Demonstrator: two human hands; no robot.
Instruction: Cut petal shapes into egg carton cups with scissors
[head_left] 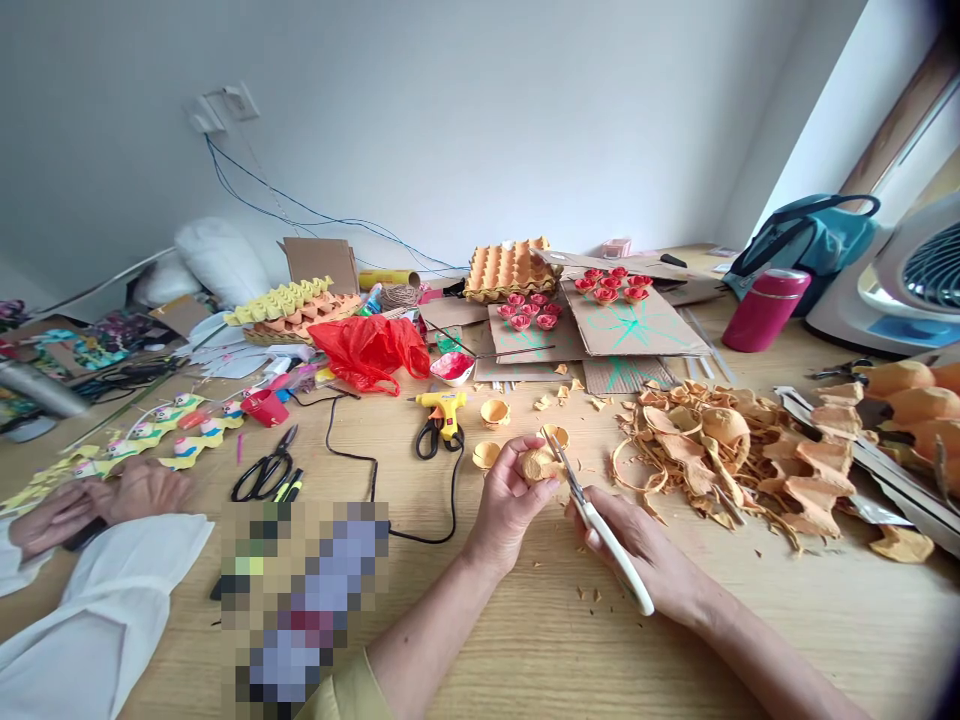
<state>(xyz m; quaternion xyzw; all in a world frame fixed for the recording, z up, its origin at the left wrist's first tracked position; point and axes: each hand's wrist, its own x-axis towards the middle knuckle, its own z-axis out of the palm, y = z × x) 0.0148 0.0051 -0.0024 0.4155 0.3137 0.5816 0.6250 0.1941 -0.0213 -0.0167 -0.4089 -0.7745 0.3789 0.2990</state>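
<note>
Between the fingers of my left hand (504, 510) is a tan egg carton cup (538, 464), its rounded base showing. My right hand (637, 545) is closed around white-handled scissors (616, 550), whose blades reach up beside the cup. Whether the blades touch the cup I cannot tell. Just beyond my hands, trimmed egg carton cups (495, 412) stand on the table, one of them partly behind the scissor tips. To the right lies a heap of torn carton scraps (697, 450).
A yellow glue gun (442, 415) and black scissors (266, 470) lie to the left. Red paper flowers (607, 285) rest on cardboard (637, 330) at the back. A pink bottle (765, 310) stands right. At left, a co-worker's hands (112, 495) rest near painted carton strips (202, 440).
</note>
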